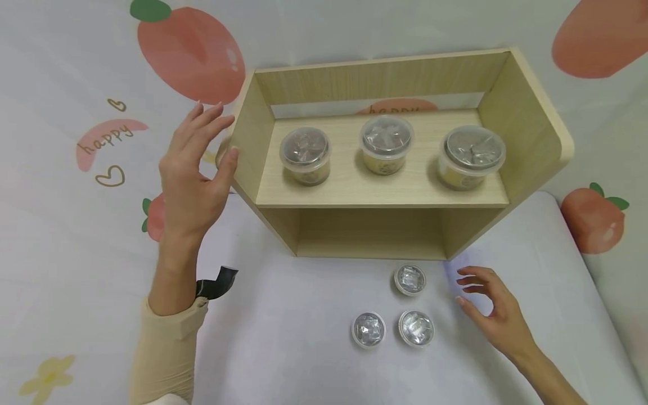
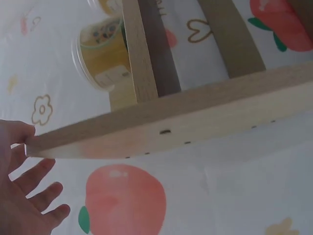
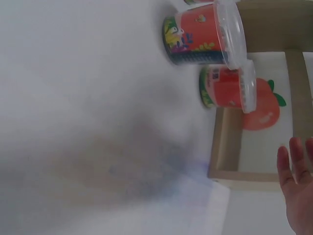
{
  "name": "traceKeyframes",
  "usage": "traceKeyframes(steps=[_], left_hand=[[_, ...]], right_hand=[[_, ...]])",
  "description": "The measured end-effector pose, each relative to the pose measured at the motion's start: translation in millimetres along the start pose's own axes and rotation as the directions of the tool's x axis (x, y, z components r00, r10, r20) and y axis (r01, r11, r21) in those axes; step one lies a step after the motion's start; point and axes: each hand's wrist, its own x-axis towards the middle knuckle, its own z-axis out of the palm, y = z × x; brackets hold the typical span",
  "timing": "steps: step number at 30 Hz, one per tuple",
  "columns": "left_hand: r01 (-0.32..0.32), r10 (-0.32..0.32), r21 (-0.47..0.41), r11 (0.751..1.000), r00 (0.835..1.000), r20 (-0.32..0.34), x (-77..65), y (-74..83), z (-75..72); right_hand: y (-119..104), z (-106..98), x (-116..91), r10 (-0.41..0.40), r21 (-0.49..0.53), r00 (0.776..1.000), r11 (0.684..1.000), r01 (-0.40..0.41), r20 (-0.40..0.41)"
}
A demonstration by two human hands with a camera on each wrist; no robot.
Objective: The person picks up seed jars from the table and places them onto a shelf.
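My left hand (image 1: 194, 163) is at the left side panel of a light wooden two-level shelf (image 1: 379, 203), thumb at its rounded front edge. The left wrist view shows the fingers (image 2: 41, 196) spread outside that panel (image 2: 220, 112). My right hand (image 1: 498, 315) hovers over the table with fingers loosely bent, holding nothing. Left of it stand three small lidded cups, one nearest the shelf (image 1: 410, 280), one at front left (image 1: 368, 330) and one at front right (image 1: 416, 328). The right wrist view shows red labels on the cups (image 3: 195, 36) and fingers (image 3: 296, 159) apart from them.
Three larger-looking lidded cups with yellow sides stand on the upper level: left (image 1: 305, 156), middle (image 1: 386, 145) and right (image 1: 469, 157). A black strap end (image 1: 216, 283) sticks out at the left wrist. Behind the white table (image 1: 283, 337) hangs a peach-printed cloth (image 1: 76, 253).
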Motion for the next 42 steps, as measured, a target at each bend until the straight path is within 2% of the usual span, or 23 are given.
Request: traceKeyframes(steps=[3,9,13,18,24,30,32,33,37,40,42], left_hand=[[0.013,-0.013,0.001,1.000,1.000,0.015,-1.5,-5.4,-1.4],[0.054,-0.047,-0.076,0.996,0.995,0.092,0.1,8.1,-2.0],[0.092,-0.073,-0.147,0.985,0.989,0.131,-0.5,8.7,1.2],[0.182,-0.152,-0.285,0.941,0.981,0.122,-3.5,5.5,6.2],[0.262,-0.233,-0.392,0.882,0.965,0.119,-6.6,2.7,9.5],[0.267,-0.237,-0.447,0.854,0.964,0.122,-9.7,-1.1,12.2],[0.252,-0.219,-0.450,0.857,0.968,0.124,-11.0,-2.1,12.1],[0.255,-0.223,-0.460,0.850,0.967,0.123,-11.8,-2.3,12.3],[0.233,-0.210,-0.441,0.867,0.972,0.101,-15.1,-2.7,13.1],[0.221,-0.212,-0.456,0.862,0.975,0.070,-16.9,-3.1,14.6],[0.219,-0.220,-0.487,0.845,0.974,0.056,-17.8,-3.5,15.8]], right_hand=[[2.5,4.8,-3.5,-0.001,0.017,1.000,1.000,0.001,0.025],[3.9,16.2,-9.7,-0.012,0.052,0.998,0.999,0.008,0.069],[8.6,25.2,-16.1,-0.015,0.058,0.995,0.998,0.009,0.099],[25.8,33.9,-28.5,-0.013,0.047,0.991,0.999,0.007,0.131],[42.7,40.4,-38.8,-0.015,0.056,0.989,0.998,0.007,0.147],[44.8,44.9,-41.5,-0.027,0.087,0.983,0.996,0.011,0.182],[44.3,45.8,-42.1,-0.024,0.087,0.980,0.996,0.006,0.199],[44.0,46.2,-42.4,-0.019,0.084,0.978,0.996,0.002,0.207],[43.1,48.0,-45.7,0.017,0.080,0.969,0.996,-0.037,0.246],[43.2,49.7,-48.8,0.036,0.077,0.961,0.995,-0.060,0.274],[43.6,51.1,-50.6,0.035,0.076,0.956,0.995,-0.060,0.291]])
